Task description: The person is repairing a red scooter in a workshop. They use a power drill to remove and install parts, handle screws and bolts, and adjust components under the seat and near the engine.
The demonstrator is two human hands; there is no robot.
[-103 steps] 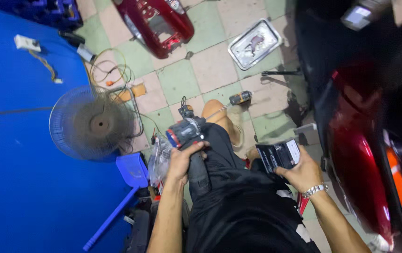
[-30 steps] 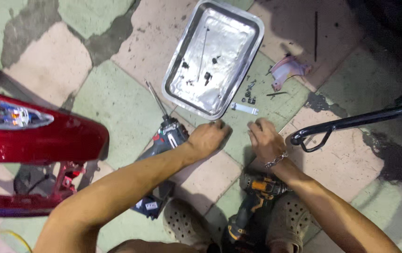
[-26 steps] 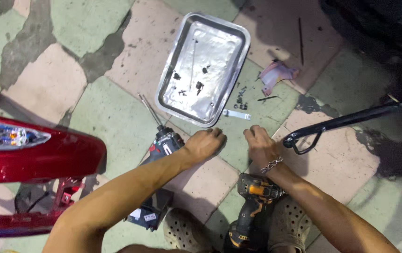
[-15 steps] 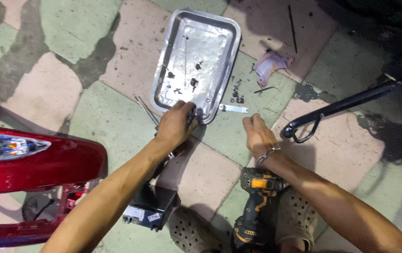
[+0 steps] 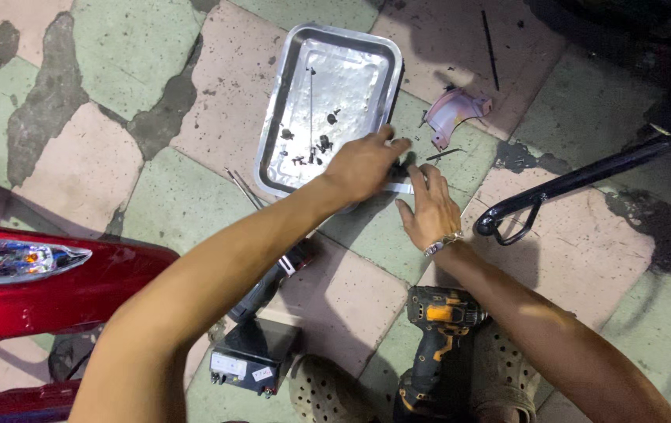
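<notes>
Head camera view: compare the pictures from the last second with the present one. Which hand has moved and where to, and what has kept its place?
The left hand has moved up and right from the floor tools to the near corner of the metal tray. The right hand stays flat on the tiles beside it. Tray, pink part, cordless drill and red panel lie as before.

Silver tray (image 5: 351, 47), red fairing (image 5: 61, 290), green-and-pink checkered floor (image 5: 155, 196).

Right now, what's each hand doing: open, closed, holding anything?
Left hand: fingers curled at the tray corner; whether it holds anything cannot be told.
Right hand: open, flat on the floor, holding nothing.
</notes>
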